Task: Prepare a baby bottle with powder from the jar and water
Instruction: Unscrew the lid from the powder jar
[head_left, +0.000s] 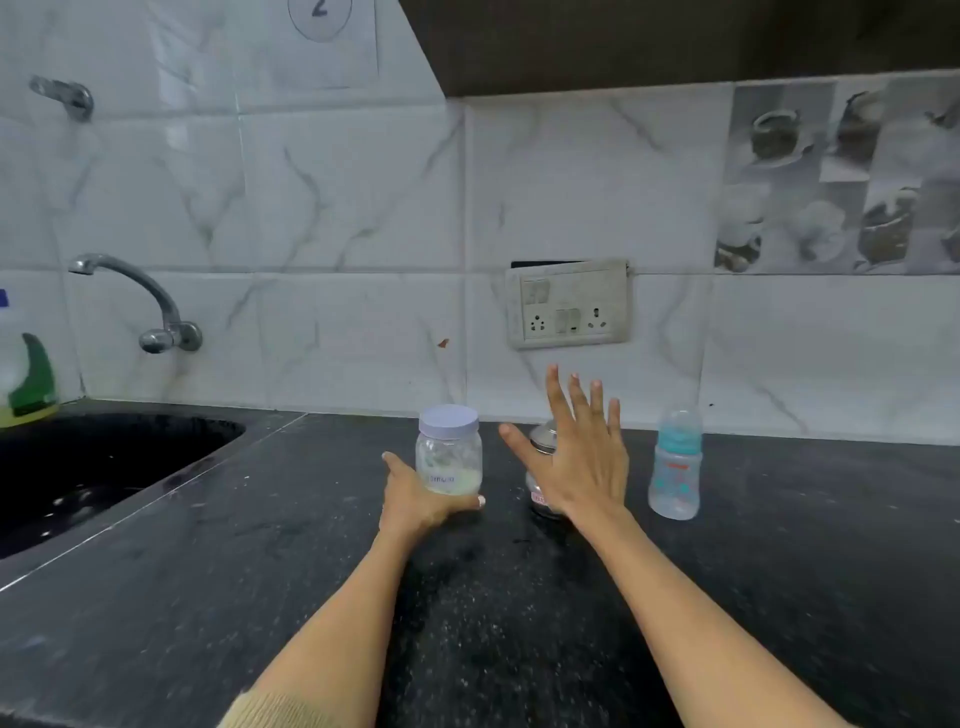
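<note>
A clear jar (449, 453) with a pale lilac lid stands on the black counter (208, 597); a little whitish powder lies in its bottom. My left hand (415, 499) grips the jar low on its left side and base. My right hand (576, 457) hovers just right of the jar, fingers spread, holding nothing. Behind that hand stands a steel container (543, 441) with a metal lid, mostly hidden. A clear baby bottle (675, 467) with a blue collar and cap stands upright to the right.
A dark sink (93, 467) is sunk into the counter at left, with a wall tap (150, 306) above it and a dish-soap bottle (26, 374) at its far corner. A socket panel (569, 304) sits on the tiled wall behind.
</note>
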